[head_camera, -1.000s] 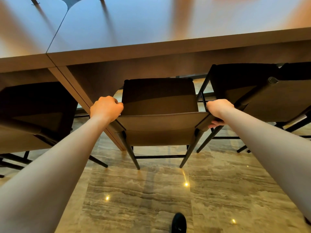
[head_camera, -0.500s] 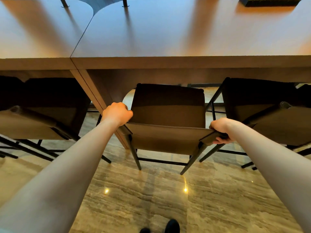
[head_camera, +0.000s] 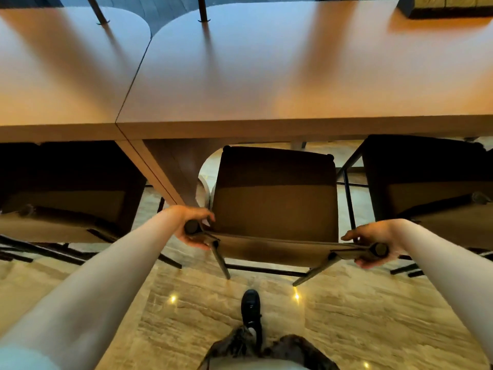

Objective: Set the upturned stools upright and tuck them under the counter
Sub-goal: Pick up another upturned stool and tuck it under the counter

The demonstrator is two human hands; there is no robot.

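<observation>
A brown stool (head_camera: pixel 274 204) with dark metal legs stands upright on the floor, its seat partly under the wooden counter (head_camera: pixel 266 76). My left hand (head_camera: pixel 193 225) curls loosely around the left end of its backrest, fingers spread. At the right end of the backrest my right hand (head_camera: pixel 373 241) cups the round post, fingers also loosened. Both arms reach forward from the bottom corners.
Two more brown stools stand upright under the counter, one at the left (head_camera: pixel 66 198) and one at the right (head_camera: pixel 432 190). A slanted counter support panel (head_camera: pixel 170 172) comes down just left of the middle stool. My dark shoe (head_camera: pixel 250 308) is on the marble floor (head_camera: pixel 346 316) behind it.
The view has tipped up and back, showing more countertop. Both hands have loosened from tight fists on the backrest ends to half-open grips. My foot has stepped forward.
</observation>
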